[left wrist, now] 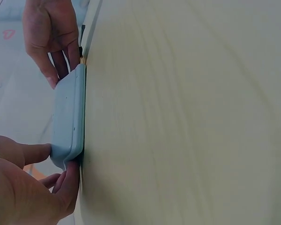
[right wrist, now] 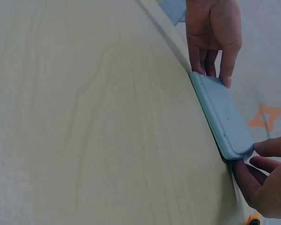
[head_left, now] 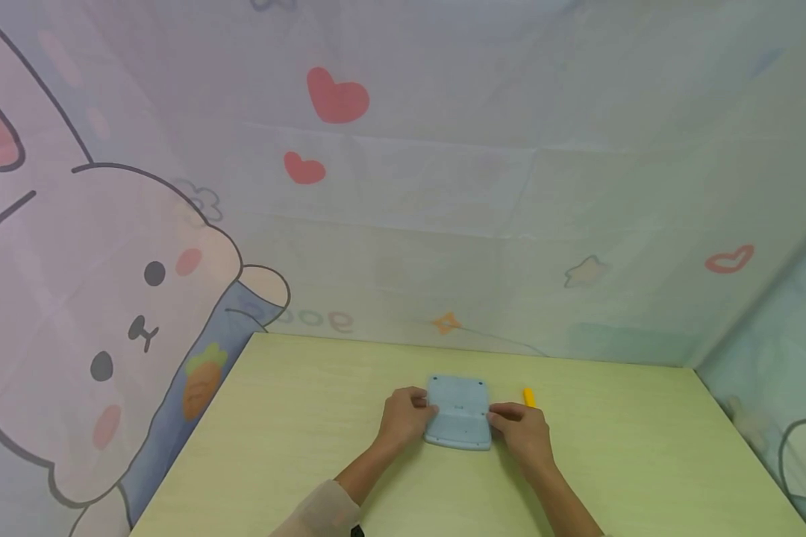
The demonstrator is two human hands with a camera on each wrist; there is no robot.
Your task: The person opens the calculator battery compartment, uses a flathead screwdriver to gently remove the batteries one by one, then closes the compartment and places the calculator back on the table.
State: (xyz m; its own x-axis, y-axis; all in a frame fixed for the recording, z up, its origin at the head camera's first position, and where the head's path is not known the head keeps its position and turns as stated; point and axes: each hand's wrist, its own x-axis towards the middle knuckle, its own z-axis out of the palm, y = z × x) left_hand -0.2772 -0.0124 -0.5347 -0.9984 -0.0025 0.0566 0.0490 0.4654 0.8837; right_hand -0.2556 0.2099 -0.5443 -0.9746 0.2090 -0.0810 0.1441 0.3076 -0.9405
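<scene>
A flat light-blue plastic device [head_left: 458,412] with small dark screw holes in its face sits at the middle of the table. My left hand [head_left: 404,419] grips its left edge, and my right hand [head_left: 523,435] pinches the right edge. In the left wrist view, the left hand [left wrist: 33,187] has its thumb on the upper face of the device [left wrist: 68,117] and fingers under the rim. The right wrist view shows the same hold by the right hand [right wrist: 267,176] at the near end of the device [right wrist: 225,117]. Its underside is hidden.
A short yellow stick-like thing [head_left: 529,397] lies just beyond the right hand, partly hidden by it. The pale yellow-green table [head_left: 295,447] ends at a printed cloth backdrop [head_left: 403,224] with a rabbit and hearts.
</scene>
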